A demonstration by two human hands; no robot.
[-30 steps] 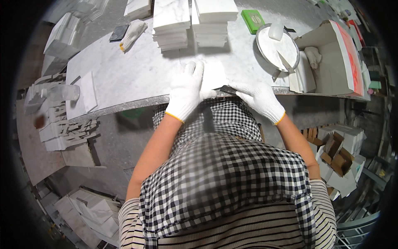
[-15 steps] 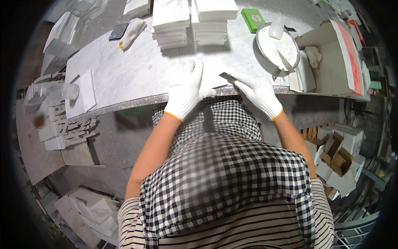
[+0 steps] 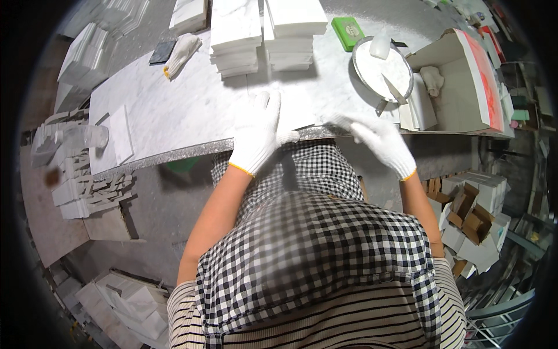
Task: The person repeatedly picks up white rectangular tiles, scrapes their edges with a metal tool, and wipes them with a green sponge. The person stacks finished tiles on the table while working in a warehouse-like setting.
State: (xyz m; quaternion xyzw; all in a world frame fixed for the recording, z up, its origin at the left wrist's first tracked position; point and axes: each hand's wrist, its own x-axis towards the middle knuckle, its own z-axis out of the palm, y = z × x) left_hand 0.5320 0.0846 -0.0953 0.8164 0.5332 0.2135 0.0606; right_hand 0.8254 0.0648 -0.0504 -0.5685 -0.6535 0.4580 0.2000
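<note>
The person's left hand (image 3: 256, 131), in a white knitted glove with a yellow hem, lies flat on a thin, flat, white stone-like tile (image 3: 296, 109). Its fingers are stretched out and its thumb points off to the right. It is not clamped on anything. The tile lies on the white marble-look tabletop (image 3: 168, 107), at the near edge, mostly to the right of that hand. White on white makes its far edges hard to see.

The right hand (image 3: 381, 142), gloved the same way, is at the near edge to the right of the tile. A thin, dark grey flat strip (image 3: 336, 120) is by its fingertips. Both are blurry, so one cannot tell if the fingers are squeezed on the strip.

Far off stand two tall stacks of white tiles (image 3: 235, 43). To the right is a round metal bowl (image 3: 356, 77) with white paste (image 3: 369, 67) in it.

The tile looks hard and stiff, and a bit heavy for something so thin. It could slip under cloth gloves, and its corners might chip. It is best held by two opposite sides, or pressed down with a flat palm. The strip seems light.
</note>
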